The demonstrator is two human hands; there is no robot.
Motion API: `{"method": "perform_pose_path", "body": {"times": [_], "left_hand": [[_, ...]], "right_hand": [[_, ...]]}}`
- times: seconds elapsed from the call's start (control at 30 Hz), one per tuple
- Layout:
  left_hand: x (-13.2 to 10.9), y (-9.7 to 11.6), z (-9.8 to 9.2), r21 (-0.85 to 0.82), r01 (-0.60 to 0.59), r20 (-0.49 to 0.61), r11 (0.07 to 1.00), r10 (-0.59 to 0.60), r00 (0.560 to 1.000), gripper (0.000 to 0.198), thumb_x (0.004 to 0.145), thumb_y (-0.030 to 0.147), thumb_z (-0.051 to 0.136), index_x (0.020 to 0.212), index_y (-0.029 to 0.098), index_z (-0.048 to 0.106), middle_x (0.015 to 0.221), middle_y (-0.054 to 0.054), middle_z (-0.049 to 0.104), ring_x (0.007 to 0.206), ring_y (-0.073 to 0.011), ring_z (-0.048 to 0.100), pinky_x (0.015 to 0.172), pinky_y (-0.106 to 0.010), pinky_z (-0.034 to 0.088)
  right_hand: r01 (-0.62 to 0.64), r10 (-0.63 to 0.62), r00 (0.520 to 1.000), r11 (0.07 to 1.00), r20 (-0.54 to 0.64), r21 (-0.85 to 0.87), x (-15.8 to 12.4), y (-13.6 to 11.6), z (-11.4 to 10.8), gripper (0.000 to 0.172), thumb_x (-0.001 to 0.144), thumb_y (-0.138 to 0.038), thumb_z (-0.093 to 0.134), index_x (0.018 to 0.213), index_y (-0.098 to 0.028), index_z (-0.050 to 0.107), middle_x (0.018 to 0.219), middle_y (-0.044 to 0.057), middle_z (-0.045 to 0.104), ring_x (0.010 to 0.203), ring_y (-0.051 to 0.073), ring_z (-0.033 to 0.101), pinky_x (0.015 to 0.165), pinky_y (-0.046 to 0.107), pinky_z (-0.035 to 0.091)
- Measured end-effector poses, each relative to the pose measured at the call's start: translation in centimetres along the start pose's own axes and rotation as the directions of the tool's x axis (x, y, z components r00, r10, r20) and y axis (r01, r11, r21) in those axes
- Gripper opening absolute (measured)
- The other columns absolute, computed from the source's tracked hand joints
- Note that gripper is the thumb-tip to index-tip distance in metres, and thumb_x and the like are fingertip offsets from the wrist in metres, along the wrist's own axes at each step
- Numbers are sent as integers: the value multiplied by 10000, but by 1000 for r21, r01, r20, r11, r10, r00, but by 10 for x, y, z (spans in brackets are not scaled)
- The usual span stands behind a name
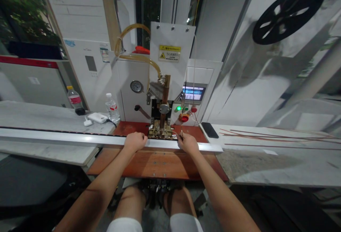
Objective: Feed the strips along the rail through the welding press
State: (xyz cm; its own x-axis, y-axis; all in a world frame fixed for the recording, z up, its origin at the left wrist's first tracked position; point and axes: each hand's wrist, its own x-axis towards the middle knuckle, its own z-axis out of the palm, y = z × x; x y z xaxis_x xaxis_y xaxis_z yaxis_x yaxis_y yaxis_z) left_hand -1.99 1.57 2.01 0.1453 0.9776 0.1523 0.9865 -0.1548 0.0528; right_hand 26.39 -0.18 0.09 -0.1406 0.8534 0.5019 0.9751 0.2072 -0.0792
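A long silver metal bar (80, 138) lies crosswise in front of me, reaching far out to the left. My left hand (135, 141) is closed over this bar, just left of the machine's brass-coloured clamp block (161, 129). To the right of the block, my right hand (188, 143) rests at the bar with thumb and fingers pinched together. A small thin thing shows at those fingertips, too small to name. Above the block stands the machine's copper-coloured vertical rod (164, 100). The fingertips of my left hand are partly hidden behind the bar.
Below the bar is a reddish-brown work board (160, 164). Several thin copper-coloured rods (266, 138) and a black phone (210, 130) lie on the right. A water bottle (112, 107), a white power bank (98, 118) and a cola bottle (75, 100) occupy the left table. A lit screen (193, 93) faces me.
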Motion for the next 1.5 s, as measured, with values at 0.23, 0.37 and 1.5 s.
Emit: {"method": "perform_pose_path", "body": {"times": [0.23,0.37,1.5], "left_hand": [[5,-3,2,7,-14,35,1000,14,999,466,832,403,315,868,196,731,869,-137,703,838,-250,648,748,-335,453],[6,-2,2,0,10,41,1000,-10,999,465,830,403,321,884,188,730,881,-144,702,859,-248,646,772,-332,449],[17,-9,10,9,-46,51,999,46,998,508,836,407,282,886,172,729,888,-152,697,856,-259,637,763,-347,444]], "right_hand": [[-27,27,998,1000,52,-8,3,-1,1,223,897,-354,427,858,-219,599,763,35,686,667,154,608,580,237,300],[-35,34,996,999,86,4,4,-2,0,248,907,-367,414,834,-217,597,763,39,685,673,154,610,585,239,302],[-86,55,990,966,129,243,16,7,7,285,884,-396,430,841,-218,649,850,37,685,814,154,600,719,218,379]]}}
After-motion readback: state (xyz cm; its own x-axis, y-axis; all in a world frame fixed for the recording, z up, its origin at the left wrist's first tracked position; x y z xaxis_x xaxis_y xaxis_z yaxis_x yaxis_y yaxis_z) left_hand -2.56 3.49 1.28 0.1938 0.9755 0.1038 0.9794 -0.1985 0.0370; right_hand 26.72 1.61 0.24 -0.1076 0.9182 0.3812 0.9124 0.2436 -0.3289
